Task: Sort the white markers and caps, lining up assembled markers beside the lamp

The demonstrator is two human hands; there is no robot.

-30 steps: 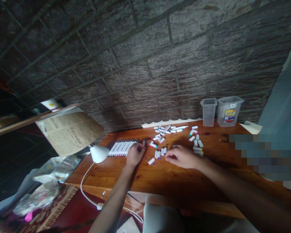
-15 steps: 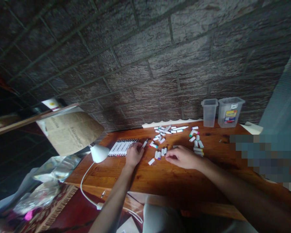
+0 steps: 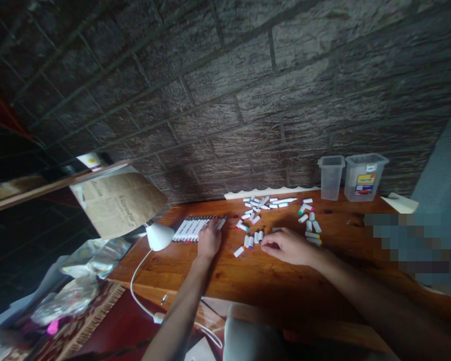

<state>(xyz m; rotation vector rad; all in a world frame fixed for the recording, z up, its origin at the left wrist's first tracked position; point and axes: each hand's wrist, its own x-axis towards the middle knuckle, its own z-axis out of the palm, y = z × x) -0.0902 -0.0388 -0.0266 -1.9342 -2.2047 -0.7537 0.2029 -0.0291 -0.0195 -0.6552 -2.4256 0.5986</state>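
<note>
My left hand (image 3: 209, 240) rests on the right end of a neat row of white markers (image 3: 191, 228), with dark-capped ends pointing away from me. One white marker (image 3: 221, 223) lies slanted against that end, by my fingertips. Whether the hand grips it, I cannot tell. My right hand (image 3: 287, 246) lies on the wooden desk (image 3: 248, 273) with its fingers loosely curled and nothing visible in them. Its fingertips are close to a small cluster of short white markers (image 3: 251, 240) with coloured ends. Another marker (image 3: 276, 229) sits just beyond those fingers.
Loose white markers lie in piles at the back (image 3: 265, 202) and right (image 3: 308, 220) of the desk. Near the wall stand two clear plastic containers (image 3: 331, 176) (image 3: 364, 176). A white lamp (image 3: 158, 236) and newspaper (image 3: 120, 200) are left of the row.
The slanted marker has moved from upright near my left hand to lying against the row's end. My left hand has shifted onto the row. The whole view has drifted slightly.
</note>
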